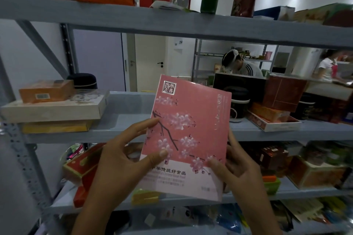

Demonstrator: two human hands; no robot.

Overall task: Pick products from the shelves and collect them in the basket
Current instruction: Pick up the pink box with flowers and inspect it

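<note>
1. The pink box [188, 135] is held upright in front of the shelves [172, 23], off every shelf board.
2. The left hand [122, 156] pinches its left edge, thumb on the front.
3. The right hand [235, 170] grips its right edge.
4. A bare stretch of the middle shelf lies behind the box.

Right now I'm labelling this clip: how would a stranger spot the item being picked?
Start at the grey shelving rack. In front of its middle shelf, the left hand and right hand hold the pink box upright. It alone is pale pink with painted blossom branches; neighbouring boxes are orange, red or cream.
</note>
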